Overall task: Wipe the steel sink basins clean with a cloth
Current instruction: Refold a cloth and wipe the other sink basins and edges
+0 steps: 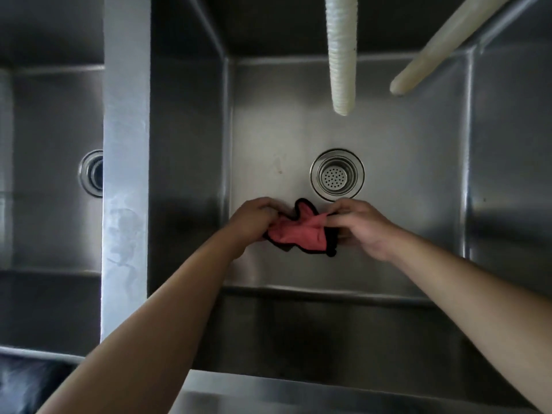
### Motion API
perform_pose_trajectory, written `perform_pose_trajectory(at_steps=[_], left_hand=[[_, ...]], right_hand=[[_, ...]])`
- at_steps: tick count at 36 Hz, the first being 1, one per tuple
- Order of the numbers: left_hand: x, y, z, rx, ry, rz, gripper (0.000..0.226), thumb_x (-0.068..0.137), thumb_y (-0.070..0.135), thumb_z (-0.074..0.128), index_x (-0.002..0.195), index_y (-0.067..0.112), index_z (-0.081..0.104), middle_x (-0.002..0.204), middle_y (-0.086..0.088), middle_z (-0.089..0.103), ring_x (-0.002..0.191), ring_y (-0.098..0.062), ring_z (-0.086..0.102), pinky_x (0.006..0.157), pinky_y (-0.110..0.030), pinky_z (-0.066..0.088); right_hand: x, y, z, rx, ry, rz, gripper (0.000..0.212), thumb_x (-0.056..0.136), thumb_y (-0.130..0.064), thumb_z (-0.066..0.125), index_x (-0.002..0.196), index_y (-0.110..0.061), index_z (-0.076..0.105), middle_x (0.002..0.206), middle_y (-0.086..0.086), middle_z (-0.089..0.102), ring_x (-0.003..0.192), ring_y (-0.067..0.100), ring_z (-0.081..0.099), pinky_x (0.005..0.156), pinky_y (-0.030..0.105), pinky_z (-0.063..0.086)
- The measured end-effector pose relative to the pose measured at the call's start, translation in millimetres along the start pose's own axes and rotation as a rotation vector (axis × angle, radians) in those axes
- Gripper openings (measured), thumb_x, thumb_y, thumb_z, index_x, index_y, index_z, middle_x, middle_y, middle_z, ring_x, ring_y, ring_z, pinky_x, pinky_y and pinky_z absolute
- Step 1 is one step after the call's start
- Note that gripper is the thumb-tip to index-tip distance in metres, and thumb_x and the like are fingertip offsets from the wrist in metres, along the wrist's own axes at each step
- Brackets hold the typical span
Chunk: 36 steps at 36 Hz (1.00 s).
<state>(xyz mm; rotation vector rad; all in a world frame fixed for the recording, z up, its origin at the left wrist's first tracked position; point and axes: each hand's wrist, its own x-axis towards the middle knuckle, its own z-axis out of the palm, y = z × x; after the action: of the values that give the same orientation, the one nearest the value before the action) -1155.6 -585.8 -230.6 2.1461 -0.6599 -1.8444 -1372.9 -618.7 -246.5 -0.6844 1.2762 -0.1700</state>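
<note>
A pink cloth [301,233] with a black hem is bunched between both hands, low inside the middle steel basin [412,150]. My left hand [254,219] grips its left end with curled fingers. My right hand [361,225] pinches its right end. The cloth hangs just in front of the round perforated drain strainer [337,174] in the basin floor. Whether the cloth touches the floor cannot be told.
A second basin [50,138] with its own drain [92,173] lies to the left, beyond a broad steel divider [125,174]. Two whitish ribbed hoses, one [342,55] and another [436,49], hang into the middle basin from above. The front rim [268,383] runs along the bottom.
</note>
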Motion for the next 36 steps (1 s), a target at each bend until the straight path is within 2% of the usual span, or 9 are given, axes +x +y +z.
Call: perform_pose_trajectory(at_steps=[4, 8, 11, 14, 18, 21, 24, 27, 36], left_hand=[[-4, 8, -12, -0.178, 0.018, -0.062, 0.013, 0.091, 0.010, 0.054, 0.095, 0.015, 0.066, 0.093, -0.016, 0.064, 0.081, -0.026, 0.063, 0.073, -0.031, 0.056], [-4, 21, -19, -0.279, 0.097, 0.027, 0.016, 0.095, 0.011, 0.048, 0.101, 0.015, 0.063, 0.093, -0.014, 0.064, 0.073, -0.024, 0.064, 0.058, -0.027, 0.055], [3, 33, -25, -0.431, 0.203, 0.037, 0.016, 0.101, 0.020, 0.045, 0.098, 0.017, 0.060, 0.083, -0.008, 0.065, 0.059, -0.018, 0.066, 0.050, -0.027, 0.057], [11, 40, -29, -0.592, 0.350, -0.062, 0.025, 0.104, 0.035, 0.042, 0.094, 0.017, 0.058, 0.078, -0.003, 0.063, 0.057, -0.018, 0.068, 0.055, -0.028, 0.057], [23, 28, -21, -0.083, 0.658, 0.203, 0.031, 0.099, 0.022, 0.049, 0.127, 0.012, 0.058, 0.128, -0.011, 0.061, 0.119, -0.027, 0.057, 0.103, -0.037, 0.044], [24, 13, 2, 0.402, 0.552, 0.606, 0.035, 0.091, 0.016, 0.047, 0.121, 0.011, 0.063, 0.123, -0.010, 0.064, 0.117, -0.031, 0.057, 0.099, -0.043, 0.045], [38, -11, 31, 0.783, 0.383, 0.436, 0.061, 0.100, 0.039, 0.040, 0.156, 0.020, 0.027, 0.162, -0.015, 0.025, 0.148, -0.035, 0.023, 0.119, -0.047, 0.022], [58, -24, 44, 0.839, 0.298, 0.273, 0.070, 0.101, 0.057, 0.026, 0.157, 0.035, -0.011, 0.167, -0.004, -0.013, 0.153, -0.029, -0.012, 0.123, -0.049, -0.005], [137, 46, 1, 0.980, 0.476, 0.295, 0.071, 0.101, 0.055, 0.023, 0.156, 0.034, -0.016, 0.166, -0.007, -0.019, 0.152, -0.031, -0.017, 0.121, -0.051, -0.010]], right_hand=[[3, -16, -2, 0.055, -0.001, -0.010, 0.020, 0.075, -0.004, 0.079, 0.076, -0.020, 0.067, 0.078, 0.006, 0.070, 0.066, 0.017, 0.063, 0.059, 0.023, 0.048], [15, -39, 9, 0.130, -0.054, -0.042, 0.010, 0.079, -0.008, 0.076, 0.082, -0.016, 0.070, 0.071, 0.001, 0.069, 0.065, 0.014, 0.065, 0.065, 0.025, 0.054], [32, -61, 19, 0.241, -0.094, 0.041, 0.012, 0.084, -0.028, 0.072, 0.081, -0.018, 0.067, 0.067, 0.001, 0.069, 0.061, 0.016, 0.067, 0.063, 0.030, 0.055], [54, -78, 23, 0.213, 0.143, 0.130, 0.034, 0.088, -0.048, 0.068, 0.098, -0.016, 0.064, 0.087, 0.003, 0.070, 0.074, 0.019, 0.070, 0.068, 0.026, 0.055], [67, -70, 27, -0.358, 0.582, -0.141, 0.044, 0.091, -0.038, 0.060, 0.129, -0.018, 0.056, 0.127, 0.006, 0.059, 0.115, 0.027, 0.057, 0.090, 0.030, 0.042], [53, -52, 28, -0.518, 0.519, -0.308, 0.041, 0.089, -0.022, 0.060, 0.129, -0.014, 0.058, 0.131, 0.010, 0.059, 0.122, 0.027, 0.054, 0.101, 0.034, 0.043], [33, -22, 21, -0.784, 0.457, -0.348, 0.048, 0.089, -0.021, 0.061, 0.136, -0.013, 0.054, 0.146, 0.008, 0.049, 0.135, 0.029, 0.044, 0.107, 0.047, 0.040], [11, 12, 6, -1.009, 0.413, -0.277, 0.058, 0.091, -0.026, 0.064, 0.146, -0.019, 0.045, 0.159, 0.010, 0.030, 0.146, 0.030, 0.029, 0.113, 0.050, 0.031], [-24, 53, -35, -1.160, 0.402, -0.192, 0.065, 0.088, -0.037, 0.064, 0.147, -0.027, 0.037, 0.162, 0.013, 0.023, 0.147, 0.034, 0.026, 0.110, 0.056, 0.035]])
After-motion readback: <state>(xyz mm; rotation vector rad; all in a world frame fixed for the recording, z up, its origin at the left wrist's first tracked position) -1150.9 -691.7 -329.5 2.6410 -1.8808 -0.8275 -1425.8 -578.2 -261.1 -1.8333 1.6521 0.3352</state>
